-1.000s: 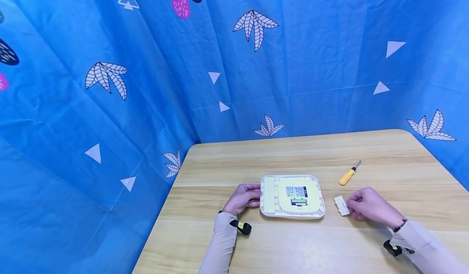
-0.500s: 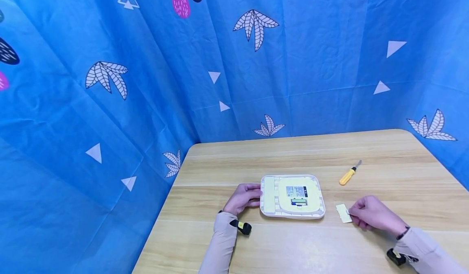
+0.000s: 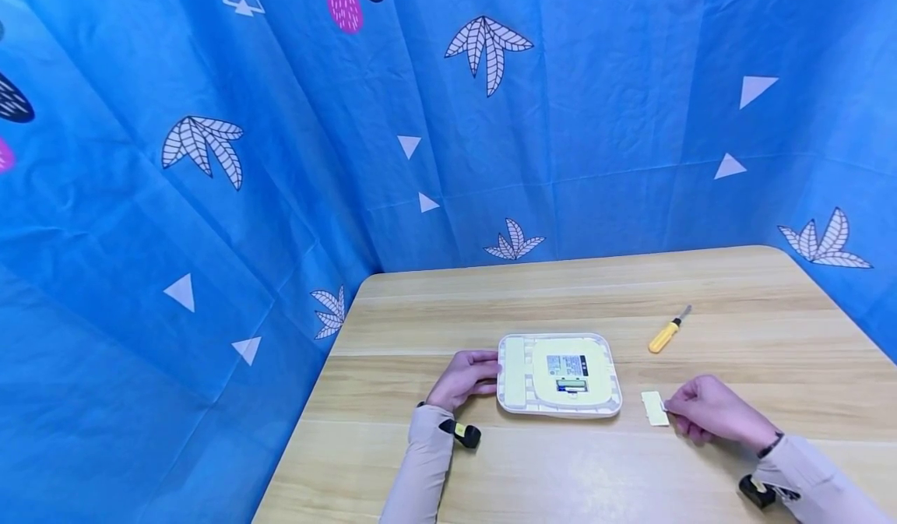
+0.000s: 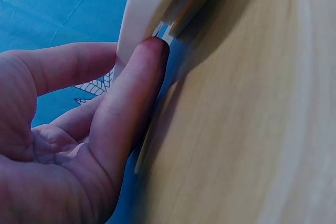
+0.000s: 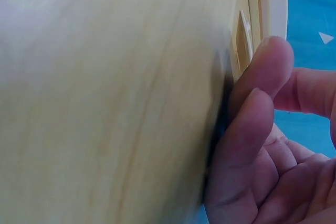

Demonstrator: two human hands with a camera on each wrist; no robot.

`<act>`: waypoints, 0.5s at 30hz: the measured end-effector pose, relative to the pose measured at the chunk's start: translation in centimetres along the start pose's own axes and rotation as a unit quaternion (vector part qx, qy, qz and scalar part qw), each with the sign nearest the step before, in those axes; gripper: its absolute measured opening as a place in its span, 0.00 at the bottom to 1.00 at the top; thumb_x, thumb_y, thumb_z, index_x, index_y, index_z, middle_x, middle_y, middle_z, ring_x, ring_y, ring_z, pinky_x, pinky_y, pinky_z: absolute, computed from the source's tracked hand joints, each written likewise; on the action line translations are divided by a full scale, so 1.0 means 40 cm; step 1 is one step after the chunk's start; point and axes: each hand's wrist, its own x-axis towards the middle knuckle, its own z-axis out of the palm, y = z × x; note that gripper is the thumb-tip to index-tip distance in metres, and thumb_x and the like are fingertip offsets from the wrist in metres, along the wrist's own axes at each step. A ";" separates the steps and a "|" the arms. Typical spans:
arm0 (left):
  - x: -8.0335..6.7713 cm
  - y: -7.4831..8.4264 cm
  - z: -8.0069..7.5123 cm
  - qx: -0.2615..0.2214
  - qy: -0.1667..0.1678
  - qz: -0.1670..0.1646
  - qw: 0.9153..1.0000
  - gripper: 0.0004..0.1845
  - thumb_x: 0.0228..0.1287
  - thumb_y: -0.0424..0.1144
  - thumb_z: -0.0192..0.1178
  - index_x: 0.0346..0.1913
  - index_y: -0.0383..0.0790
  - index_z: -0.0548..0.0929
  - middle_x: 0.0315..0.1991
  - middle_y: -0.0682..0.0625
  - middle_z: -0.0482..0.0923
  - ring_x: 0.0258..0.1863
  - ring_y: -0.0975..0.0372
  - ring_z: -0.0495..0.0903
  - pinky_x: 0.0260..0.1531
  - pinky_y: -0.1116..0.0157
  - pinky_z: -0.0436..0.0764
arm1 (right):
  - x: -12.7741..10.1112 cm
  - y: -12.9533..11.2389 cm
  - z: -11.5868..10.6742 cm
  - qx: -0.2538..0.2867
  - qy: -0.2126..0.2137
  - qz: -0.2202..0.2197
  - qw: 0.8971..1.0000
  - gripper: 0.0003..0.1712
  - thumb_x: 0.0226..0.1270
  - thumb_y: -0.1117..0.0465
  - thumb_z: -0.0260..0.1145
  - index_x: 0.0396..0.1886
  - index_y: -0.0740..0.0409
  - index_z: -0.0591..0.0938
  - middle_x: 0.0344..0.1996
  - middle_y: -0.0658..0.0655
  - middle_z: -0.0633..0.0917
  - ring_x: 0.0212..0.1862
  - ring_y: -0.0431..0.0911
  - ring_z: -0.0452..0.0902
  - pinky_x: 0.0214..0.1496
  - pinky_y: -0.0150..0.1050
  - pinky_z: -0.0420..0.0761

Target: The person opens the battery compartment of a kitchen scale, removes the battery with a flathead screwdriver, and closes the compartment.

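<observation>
A white rounded-rectangular device point(image 3: 515, 372) lies on the table with its labelled underside up. Its small compartment stands uncovered, and a green-and-blue battery point(image 3: 571, 386) shows inside. My left hand point(image 3: 466, 381) pinches the device's left edge; in the left wrist view, that white edge point(image 4: 144, 19) sits between thumb and fingers. To the right of the device, my right hand point(image 3: 711, 409) pinches a small pale battery cover point(image 3: 655, 409) by its right side. The right wrist view shows the cover point(image 5: 242, 40) just beyond the fingertips, low near the tabletop.
Behind the right hand lies a yellow-handled screwdriver point(image 3: 669, 333), its tip pointing away to the right. The wooden table point(image 3: 561, 294) ends at a blue patterned curtain point(image 3: 596, 135) at the back and left.
My right hand has moved slightly toward me and to the right, bringing the cover along. During the last half second the cover has turned a little. The left hand and device stayed put.
</observation>
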 end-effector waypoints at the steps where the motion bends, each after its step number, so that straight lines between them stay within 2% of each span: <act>1: 0.000 0.001 0.000 0.000 0.000 0.000 1.000 0.24 0.68 0.28 0.64 0.65 0.24 0.77 0.54 0.36 0.86 0.46 0.56 0.89 0.48 0.61 0.93 | 0.000 0.000 -0.001 0.002 -0.002 0.000 1.000 0.16 0.75 0.63 0.60 0.28 0.69 0.83 0.18 0.53 0.83 0.17 0.36 0.74 0.17 0.29 0.80; 15: -0.004 0.006 0.002 -0.002 -0.001 0.002 1.000 0.24 0.68 0.29 0.64 0.65 0.24 0.77 0.53 0.37 0.87 0.46 0.55 0.90 0.48 0.61 0.93 | 0.001 -0.003 0.002 -0.004 0.005 0.020 1.000 0.16 0.74 0.60 0.63 0.27 0.65 0.83 0.18 0.53 0.84 0.18 0.38 0.77 0.17 0.30 0.81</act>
